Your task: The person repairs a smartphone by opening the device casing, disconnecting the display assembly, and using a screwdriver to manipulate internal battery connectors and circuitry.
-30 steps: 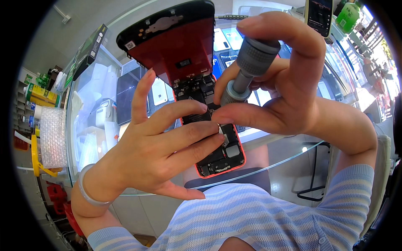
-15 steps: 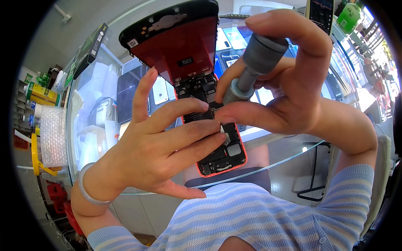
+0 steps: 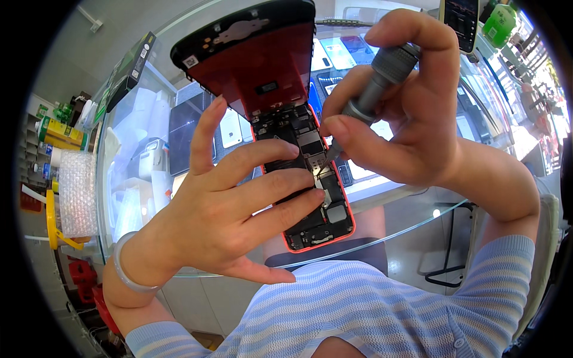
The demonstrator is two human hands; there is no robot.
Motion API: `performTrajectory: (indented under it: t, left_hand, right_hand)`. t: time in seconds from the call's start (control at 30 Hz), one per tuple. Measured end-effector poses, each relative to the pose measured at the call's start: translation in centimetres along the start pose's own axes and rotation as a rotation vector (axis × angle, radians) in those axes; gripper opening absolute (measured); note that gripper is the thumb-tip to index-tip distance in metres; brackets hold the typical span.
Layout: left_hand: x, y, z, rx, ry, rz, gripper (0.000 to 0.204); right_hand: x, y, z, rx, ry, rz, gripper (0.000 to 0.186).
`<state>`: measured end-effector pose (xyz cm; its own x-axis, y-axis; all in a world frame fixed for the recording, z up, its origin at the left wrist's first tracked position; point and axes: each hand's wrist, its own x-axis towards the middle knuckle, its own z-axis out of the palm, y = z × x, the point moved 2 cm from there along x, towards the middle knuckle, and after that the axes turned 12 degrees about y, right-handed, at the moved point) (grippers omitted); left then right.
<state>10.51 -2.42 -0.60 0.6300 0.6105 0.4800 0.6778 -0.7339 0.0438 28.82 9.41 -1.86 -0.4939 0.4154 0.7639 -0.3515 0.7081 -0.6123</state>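
A red-framed smartphone [image 3: 319, 230] lies opened, its dark inner parts and battery area bare. The lifted screen [image 3: 245, 83] stands tilted up at its far end, showing a reddish back. My left hand [image 3: 224, 203] rests over the phone with its fingers stretched out and apart, the middle fingertips on the inner parts. Between the thumb and fingers of my right hand [image 3: 427, 113], a grey screwdriver [image 3: 376, 89] is held at a slant. Its thin tip points down into the phone beside my left fingertips; whether it sits in a screw is too small to tell.
Under the glass counter [image 3: 382, 241] lie several phones, among them a white one [image 3: 231, 128]. A black box [image 3: 128, 74] stands at the far left, bubble wrap [image 3: 77, 194] at the left side. A propped phone [image 3: 458, 24] and a green bottle [image 3: 498, 25] are at the far right.
My right hand has tilted the screwdriver and drawn back to the right, so its shaft and tip now show. The phone has shifted very slightly; my left hand stays nearly still.
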Motion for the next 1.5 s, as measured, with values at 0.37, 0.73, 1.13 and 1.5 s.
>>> performTrajectory:
  t: [0.37,0.73,1.13,1.5]
  left_hand:
    - [0.0,0.0,-0.1,0.004,-0.01,0.002,0.07]
    - [-0.1,0.1,0.0,0.02,-0.013,0.014,0.071]
    - [-0.2,0.0,0.0,0.025,-0.006,0.022,0.071]
    - [-0.1,0.0,0.1,0.015,-0.003,0.004,0.071]
  right_hand:
    - [-0.2,0.3,0.1,0.046,0.009,0.049,0.064]
    - [0.3,-0.5,0.1,0.109,0.118,0.159,0.057]
    - [-0.8,1.4,0.5,0.147,0.136,0.081,0.058]
    - [-0.7,1.0,0.2,0.08,0.086,0.142,0.059]
